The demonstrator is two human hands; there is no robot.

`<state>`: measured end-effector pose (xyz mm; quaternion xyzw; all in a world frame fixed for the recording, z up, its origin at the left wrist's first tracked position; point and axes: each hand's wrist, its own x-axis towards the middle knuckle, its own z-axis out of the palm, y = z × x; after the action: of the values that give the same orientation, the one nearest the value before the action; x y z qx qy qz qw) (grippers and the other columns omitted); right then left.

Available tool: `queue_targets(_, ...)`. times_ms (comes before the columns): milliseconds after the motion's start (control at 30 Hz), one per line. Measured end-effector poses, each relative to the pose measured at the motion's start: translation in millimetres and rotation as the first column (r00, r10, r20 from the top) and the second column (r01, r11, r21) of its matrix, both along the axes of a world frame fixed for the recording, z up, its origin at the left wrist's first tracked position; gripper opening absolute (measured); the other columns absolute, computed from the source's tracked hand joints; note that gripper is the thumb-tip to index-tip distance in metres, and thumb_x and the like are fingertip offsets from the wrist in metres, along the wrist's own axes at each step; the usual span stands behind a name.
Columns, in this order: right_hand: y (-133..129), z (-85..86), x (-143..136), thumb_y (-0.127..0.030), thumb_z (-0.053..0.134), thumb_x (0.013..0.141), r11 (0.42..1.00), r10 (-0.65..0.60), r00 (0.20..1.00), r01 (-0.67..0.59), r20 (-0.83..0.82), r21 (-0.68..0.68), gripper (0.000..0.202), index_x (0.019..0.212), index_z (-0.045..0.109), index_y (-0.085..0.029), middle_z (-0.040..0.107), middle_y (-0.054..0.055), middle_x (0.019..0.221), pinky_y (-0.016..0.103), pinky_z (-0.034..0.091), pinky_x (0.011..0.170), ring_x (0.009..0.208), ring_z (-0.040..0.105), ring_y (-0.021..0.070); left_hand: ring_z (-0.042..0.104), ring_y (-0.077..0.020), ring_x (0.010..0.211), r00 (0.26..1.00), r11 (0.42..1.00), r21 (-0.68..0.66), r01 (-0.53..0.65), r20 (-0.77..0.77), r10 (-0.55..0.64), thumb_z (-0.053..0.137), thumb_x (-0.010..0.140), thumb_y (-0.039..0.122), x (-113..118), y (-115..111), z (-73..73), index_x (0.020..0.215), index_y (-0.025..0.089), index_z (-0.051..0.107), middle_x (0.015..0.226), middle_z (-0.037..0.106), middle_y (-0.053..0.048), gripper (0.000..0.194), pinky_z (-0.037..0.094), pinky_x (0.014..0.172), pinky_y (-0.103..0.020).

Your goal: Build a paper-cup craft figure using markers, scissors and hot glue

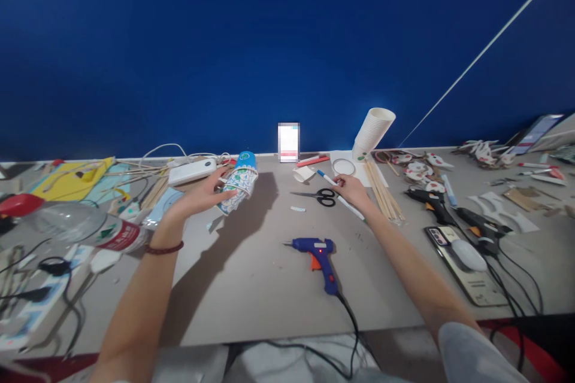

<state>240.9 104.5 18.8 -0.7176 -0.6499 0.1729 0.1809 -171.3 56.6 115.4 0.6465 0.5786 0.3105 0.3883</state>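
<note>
My left hand (pixel 204 192) holds a decorated paper cup piece (pixel 239 184), blue at its top and patterned blue and green on white, tilted above the table. My right hand (pixel 351 190) reaches down to the table with its fingers closed on a marker with a blue end (pixel 327 178). Just left of that hand lie black-handled scissors (pixel 325 197). A white pen (pixel 350 207) lies right beneath the same hand. Nearer to me a blue glue gun (pixel 320 251) lies on its side, its nozzle pointing left.
A lit phone (pixel 288 142) leans on the blue wall. Stacked paper cups (pixel 372 131) and wooden sticks (pixel 381 188) stand and lie at right, beyond them black glue guns (pixel 478 224). On the left are a plastic bottle (pixel 85 224) and a power strip (pixel 54 299).
</note>
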Motion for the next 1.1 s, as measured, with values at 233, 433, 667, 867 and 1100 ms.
queue_targets(233, 1, 0.3, -1, -0.031, 0.069, 0.077, 1.0, 0.003, 1.0, -0.003, -0.005, -0.009, 0.021, 0.095, 0.069, -0.019, 0.069, 0.002, 0.082, 0.026, 0.035, 0.062, 0.076, 0.06, 0.0173, 0.057, -0.035, 0.118, 0.883, 0.999, -0.011, 0.045, 0.467, -0.034, 0.083, 0.062, 0.03, 16, -8, 5.8, 0.137, 0.024, 0.049, 0.12, 0.065, -0.013, 0.082, 0.051, 0.091, -0.039)
queue_targets(433, -12, 18.9, -8, -0.043, 0.062, 0.082, 0.988, -0.008, 0.999, 0.0, 0.052, 0.157, 0.034, 0.107, 0.065, -0.02, 0.069, 0.006, 0.095, 0.033, 0.035, 0.076, 0.09, 0.061, 0.0239, 0.063, -0.03, 0.107, 0.659, 0.996, 0.049, -0.078, 0.752, 0.015, 0.085, 0.057, 0.037, 38, -9, -17.5, 0.112, 0.019, 0.066, 0.106, 0.071, -0.009, 0.06, 0.051, 0.092, -0.038)
queue_targets(667, -59, 61.6, -29, -0.055, 0.056, 0.081, 0.96, 0.185, 0.976, -0.154, -0.118, 0.233, 0.042, 0.104, 0.061, -0.021, 0.066, 0.003, 0.088, 0.028, 0.038, 0.061, 0.068, 0.057, 0.0174, 0.067, -0.0271, 0.1, 0.468, 0.984, -0.085, -0.155, 0.871, 0.149, 0.087, 0.051, 0.04, 57, -29, -40.4, 0.1, 0.021, 0.069, 0.097, 0.074, -0.005, 0.056, 0.054, 0.092, -0.038)
queue_targets(867, -120, 55.8, -43, -0.06, 0.055, 0.08, 0.975, 0.219, 0.975, -0.22, 0.043, 0.031, 0.039, 0.077, 0.057, -0.022, 0.061, 0.0, 0.069, 0.026, 0.032, 0.057, 0.064, 0.055, 0.0158, 0.061, -0.0306, 0.114, 0.404, 0.993, -0.112, -0.032, 0.907, 0.115, 0.082, 0.058, 0.041, 66, -53, -39.6, 0.118, 0.021, 0.062, 0.11, 0.071, -0.008, 0.066, 0.047, 0.102, -0.043)
queue_targets(1100, -161, 43.3, -51, -0.067, 0.051, 0.08, 0.951, 0.262, 0.943, -0.216, 0.207, -0.221, 0.049, 0.062, 0.055, -0.021, 0.064, 0.003, 0.064, 0.027, 0.021, 0.052, 0.062, 0.057, 0.0177, 0.062, -0.0323, 0.113, 0.406, 0.991, -0.102, -0.081, 0.905, 0.127, 0.081, 0.059, 0.046, 60, -59, -41.6, 0.126, 0.025, 0.058, 0.117, 0.069, -0.007, 0.073, 0.045, 0.103, -0.047)
